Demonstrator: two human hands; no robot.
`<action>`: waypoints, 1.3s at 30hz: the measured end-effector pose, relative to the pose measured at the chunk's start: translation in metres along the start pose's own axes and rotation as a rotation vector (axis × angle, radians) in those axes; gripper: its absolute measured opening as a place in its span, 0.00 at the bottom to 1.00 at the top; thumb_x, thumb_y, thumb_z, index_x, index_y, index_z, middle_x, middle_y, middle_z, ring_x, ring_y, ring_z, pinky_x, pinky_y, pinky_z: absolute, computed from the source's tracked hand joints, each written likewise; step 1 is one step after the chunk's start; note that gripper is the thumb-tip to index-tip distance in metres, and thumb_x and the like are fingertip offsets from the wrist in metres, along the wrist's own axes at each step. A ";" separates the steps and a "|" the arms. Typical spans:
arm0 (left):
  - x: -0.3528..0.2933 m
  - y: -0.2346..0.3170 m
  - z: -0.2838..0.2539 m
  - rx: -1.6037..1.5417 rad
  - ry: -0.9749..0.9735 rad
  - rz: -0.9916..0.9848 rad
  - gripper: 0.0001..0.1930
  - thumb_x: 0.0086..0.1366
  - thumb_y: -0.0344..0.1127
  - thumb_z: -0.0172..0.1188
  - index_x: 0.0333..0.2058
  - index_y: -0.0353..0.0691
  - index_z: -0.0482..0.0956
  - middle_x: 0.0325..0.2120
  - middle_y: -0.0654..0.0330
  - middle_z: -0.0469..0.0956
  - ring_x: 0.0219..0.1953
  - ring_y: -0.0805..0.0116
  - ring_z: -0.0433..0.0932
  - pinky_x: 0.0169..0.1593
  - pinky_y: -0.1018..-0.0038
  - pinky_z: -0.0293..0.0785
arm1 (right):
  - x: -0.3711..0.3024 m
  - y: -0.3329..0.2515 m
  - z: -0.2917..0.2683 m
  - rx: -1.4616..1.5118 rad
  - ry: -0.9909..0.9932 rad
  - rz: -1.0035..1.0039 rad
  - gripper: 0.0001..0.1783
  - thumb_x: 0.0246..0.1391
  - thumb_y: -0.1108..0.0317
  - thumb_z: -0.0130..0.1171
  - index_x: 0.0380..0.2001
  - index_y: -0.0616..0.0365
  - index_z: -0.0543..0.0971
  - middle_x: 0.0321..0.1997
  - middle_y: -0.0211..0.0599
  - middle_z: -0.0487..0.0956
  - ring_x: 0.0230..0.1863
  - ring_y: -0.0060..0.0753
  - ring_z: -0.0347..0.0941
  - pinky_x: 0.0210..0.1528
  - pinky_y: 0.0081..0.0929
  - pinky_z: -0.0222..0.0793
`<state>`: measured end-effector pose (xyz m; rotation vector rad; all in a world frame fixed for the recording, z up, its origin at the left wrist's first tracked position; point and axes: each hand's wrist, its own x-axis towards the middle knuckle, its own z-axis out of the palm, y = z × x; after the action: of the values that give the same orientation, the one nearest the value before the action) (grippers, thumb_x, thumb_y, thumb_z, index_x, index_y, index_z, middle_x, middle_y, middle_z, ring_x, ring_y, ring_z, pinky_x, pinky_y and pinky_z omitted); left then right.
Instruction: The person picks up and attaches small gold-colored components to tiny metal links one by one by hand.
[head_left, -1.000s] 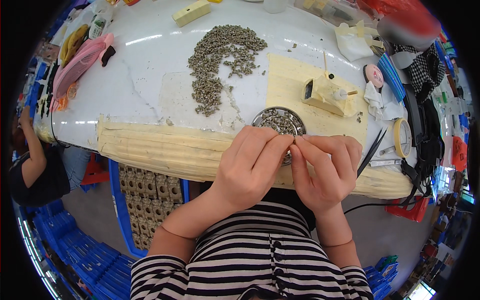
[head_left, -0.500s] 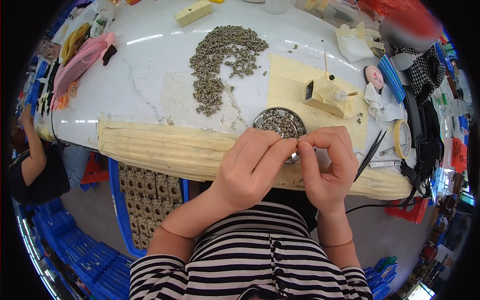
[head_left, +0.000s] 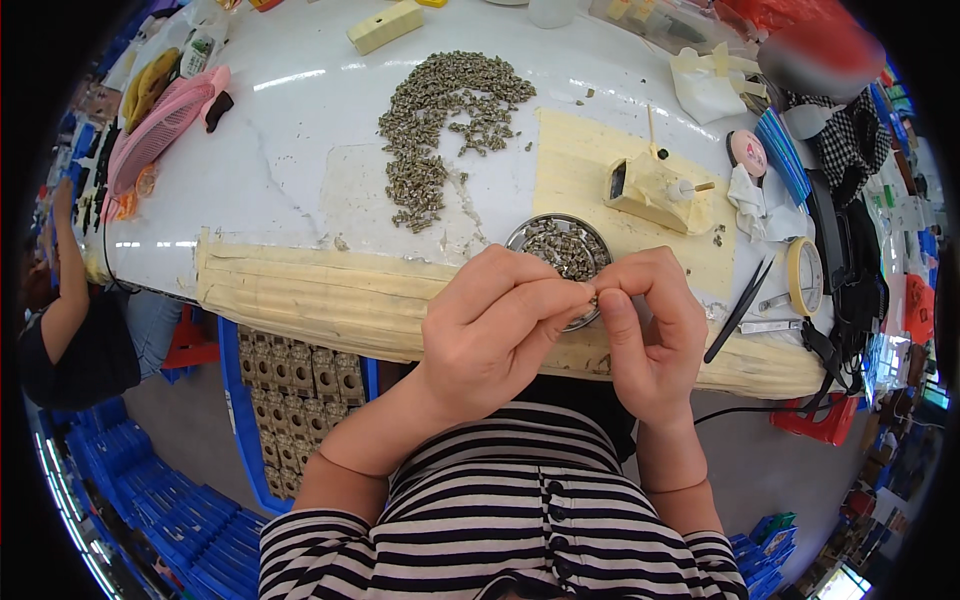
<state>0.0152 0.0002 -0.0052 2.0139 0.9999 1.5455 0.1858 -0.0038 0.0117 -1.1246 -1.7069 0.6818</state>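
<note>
1. The left hand (head_left: 495, 330) and right hand (head_left: 648, 330) meet fingertip to fingertip over the near rim of a round metal dish (head_left: 560, 243).
2. A tiny dark part (head_left: 593, 298) sits between the tips: the left thumb and forefinger pinch it from one side, the right thumb and forefinger from the other. It is too small to make out further.
3. The other fingers of both hands are curled in.
4. The dish holds more small grey parts and is partly hidden behind the hands.
5. A pile (head_left: 445, 120) of the same parts lies farther back on the white table (head_left: 300, 150).
6. Black tweezers (head_left: 738, 310) lie just right of the right hand, beside a tape roll (head_left: 803, 275).
</note>
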 end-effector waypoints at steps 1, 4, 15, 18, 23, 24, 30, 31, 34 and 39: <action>0.001 0.001 -0.001 -0.017 0.000 -0.025 0.10 0.53 0.22 0.70 0.35 0.35 0.84 0.29 0.59 0.77 0.28 0.64 0.75 0.30 0.73 0.72 | 0.000 0.000 0.000 0.017 -0.001 0.011 0.03 0.53 0.76 0.64 0.29 0.60 0.79 0.30 0.36 0.78 0.33 0.37 0.71 0.39 0.29 0.66; 0.002 0.000 -0.003 -0.008 -0.023 -0.021 0.09 0.55 0.22 0.71 0.36 0.35 0.85 0.29 0.58 0.79 0.28 0.69 0.77 0.30 0.78 0.73 | 0.000 0.000 0.000 0.055 -0.010 0.036 0.03 0.54 0.75 0.64 0.29 0.60 0.79 0.30 0.36 0.79 0.34 0.37 0.72 0.39 0.29 0.66; 0.003 0.002 -0.002 -0.038 0.035 -0.086 0.09 0.55 0.20 0.70 0.35 0.34 0.84 0.29 0.58 0.78 0.28 0.70 0.76 0.29 0.77 0.73 | -0.001 -0.001 -0.002 -0.105 0.066 -0.142 0.08 0.45 0.76 0.71 0.32 0.57 0.84 0.33 0.33 0.83 0.33 0.33 0.74 0.40 0.28 0.65; 0.003 0.002 -0.002 -0.036 0.037 -0.074 0.09 0.55 0.20 0.70 0.35 0.34 0.84 0.29 0.58 0.78 0.26 0.70 0.75 0.28 0.77 0.72 | -0.002 0.000 -0.001 -0.119 0.062 -0.154 0.09 0.44 0.76 0.71 0.32 0.57 0.85 0.33 0.33 0.83 0.33 0.33 0.74 0.40 0.28 0.64; 0.003 0.004 -0.002 -0.038 0.030 -0.112 0.08 0.55 0.20 0.69 0.35 0.34 0.84 0.30 0.57 0.78 0.27 0.70 0.76 0.29 0.78 0.73 | -0.001 -0.002 0.000 -0.206 0.119 -0.234 0.12 0.42 0.76 0.72 0.33 0.56 0.86 0.33 0.32 0.84 0.33 0.31 0.74 0.40 0.27 0.64; 0.002 0.004 -0.003 -0.035 0.024 -0.123 0.08 0.56 0.20 0.69 0.35 0.34 0.84 0.30 0.57 0.79 0.28 0.69 0.77 0.30 0.78 0.73 | -0.001 -0.002 0.000 -0.221 0.111 -0.250 0.12 0.41 0.76 0.73 0.34 0.56 0.86 0.33 0.31 0.84 0.33 0.31 0.74 0.40 0.27 0.63; 0.002 0.002 -0.002 -0.010 0.058 -0.065 0.08 0.55 0.20 0.70 0.35 0.34 0.84 0.29 0.58 0.78 0.27 0.69 0.76 0.28 0.77 0.72 | -0.002 0.002 -0.001 -0.154 0.068 -0.235 0.13 0.40 0.76 0.73 0.34 0.56 0.86 0.34 0.30 0.84 0.33 0.30 0.74 0.40 0.27 0.63; 0.002 0.001 -0.001 -0.005 0.071 -0.037 0.09 0.55 0.19 0.70 0.35 0.34 0.85 0.29 0.58 0.78 0.26 0.69 0.75 0.27 0.77 0.72 | -0.002 0.002 -0.001 -0.141 0.059 -0.229 0.13 0.41 0.76 0.73 0.34 0.56 0.86 0.34 0.31 0.84 0.33 0.31 0.74 0.40 0.27 0.63; 0.002 0.001 0.000 0.001 0.086 -0.019 0.10 0.53 0.20 0.70 0.36 0.35 0.85 0.29 0.59 0.78 0.27 0.68 0.75 0.27 0.76 0.71 | -0.001 0.001 -0.002 -0.096 0.040 -0.181 0.12 0.43 0.75 0.72 0.35 0.57 0.86 0.34 0.32 0.84 0.33 0.32 0.74 0.40 0.27 0.64; -0.001 -0.001 -0.002 0.029 0.018 0.042 0.10 0.54 0.20 0.71 0.36 0.35 0.84 0.30 0.58 0.79 0.29 0.68 0.77 0.31 0.77 0.72 | -0.001 0.004 -0.003 -0.004 0.000 -0.078 0.07 0.47 0.73 0.70 0.32 0.60 0.84 0.33 0.36 0.83 0.33 0.35 0.74 0.40 0.28 0.65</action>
<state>0.0132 0.0003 -0.0057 2.0566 0.9981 1.5822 0.1901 -0.0032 0.0093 -1.0547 -1.7432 0.6297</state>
